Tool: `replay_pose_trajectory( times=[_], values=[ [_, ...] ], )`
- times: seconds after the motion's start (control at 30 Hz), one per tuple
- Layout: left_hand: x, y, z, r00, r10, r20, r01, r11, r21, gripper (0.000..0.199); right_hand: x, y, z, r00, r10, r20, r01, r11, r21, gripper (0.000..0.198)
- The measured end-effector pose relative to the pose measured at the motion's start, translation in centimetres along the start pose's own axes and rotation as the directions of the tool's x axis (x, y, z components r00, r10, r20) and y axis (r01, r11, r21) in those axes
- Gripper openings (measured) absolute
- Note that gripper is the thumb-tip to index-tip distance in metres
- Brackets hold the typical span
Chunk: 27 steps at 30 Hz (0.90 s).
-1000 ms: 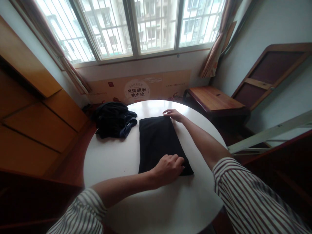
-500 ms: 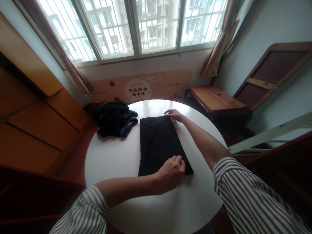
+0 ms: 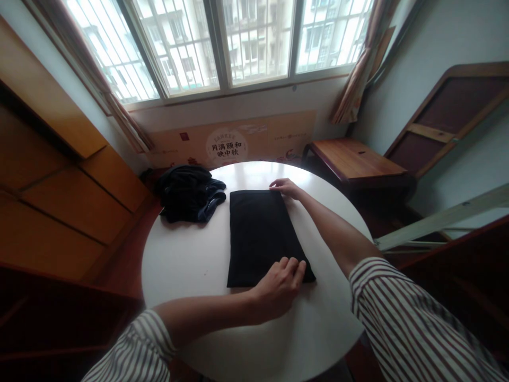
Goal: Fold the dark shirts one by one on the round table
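A folded black garment (image 3: pixel 260 233) lies flat on the round white table (image 3: pixel 178 265), wider at its near end than at its far end. With fingers curled together, my left hand (image 3: pixel 281 282) grips its near edge close to the right corner. At the far right corner, the thumb and fingers of my right hand (image 3: pixel 285 187) pinch the edge. Both fingertips are partly hidden, and the kind of garment does not show. To the left, a crumpled heap of dark clothes (image 3: pixel 189 193) rests at the table's far left edge, apart from both hands.
Beyond the table, a printed cardboard panel (image 3: pixel 170 143) leans below the barred window. A wooden bench (image 3: pixel 356 159) stands at the back right, with a pale slanted rail (image 3: pixel 433 223) nearer. Wooden cabinets (image 3: pixel 75 212) line the left side.
My left hand has shifted slightly down, its fingers a little less tightly curled at the near corner. The garment's near edge looks straighter. My right hand stays at the far corner.
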<state>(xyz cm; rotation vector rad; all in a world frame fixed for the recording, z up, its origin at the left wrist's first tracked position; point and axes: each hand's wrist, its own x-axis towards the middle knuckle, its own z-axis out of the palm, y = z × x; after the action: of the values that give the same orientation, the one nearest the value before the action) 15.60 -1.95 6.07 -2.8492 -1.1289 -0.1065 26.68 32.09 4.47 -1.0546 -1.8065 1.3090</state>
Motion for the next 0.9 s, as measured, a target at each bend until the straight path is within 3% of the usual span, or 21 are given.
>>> replay_pose_trajectory(
  times=[0.1,0.27,0.43,0.7,0.83,0.9],
  values=[
    [0.1,0.0,-0.1,1.0,-0.002,-0.008,0.002,0.998,0.069,0.059,0.0,0.1,-0.1,1.0,-0.006,-0.009,0.006,1.0,-0.007,0.036],
    [0.0,0.1,-1.2,0.987,0.155,-0.038,-0.14,0.957,0.254,0.044,0.2,0.0,-0.2,0.999,-0.026,-0.03,0.024,0.997,-0.079,0.036],
    [-0.4,0.6,-1.7,0.976,0.218,-0.017,-0.207,0.946,0.251,0.041,0.1,0.0,0.2,0.997,-0.059,-0.05,0.051,0.989,-0.137,0.032],
    [-1.2,-0.8,-1.1,0.99,0.125,-0.07,-0.128,0.991,-0.038,0.037,-0.2,-0.4,0.2,0.992,-0.111,-0.053,0.089,0.945,-0.314,0.018],
    [0.0,-4.2,-2.1,0.981,-0.124,-0.149,0.097,0.979,-0.18,0.04,-1.7,-1.9,2.1,0.972,-0.229,-0.059,0.181,0.881,-0.436,0.019],
    [1.1,-5.6,-2.0,0.968,-0.216,-0.126,0.186,0.958,-0.218,0.049,-3.7,-2.6,4.2,0.94,-0.337,0.056,0.315,0.789,-0.528,0.029]
  ],
)
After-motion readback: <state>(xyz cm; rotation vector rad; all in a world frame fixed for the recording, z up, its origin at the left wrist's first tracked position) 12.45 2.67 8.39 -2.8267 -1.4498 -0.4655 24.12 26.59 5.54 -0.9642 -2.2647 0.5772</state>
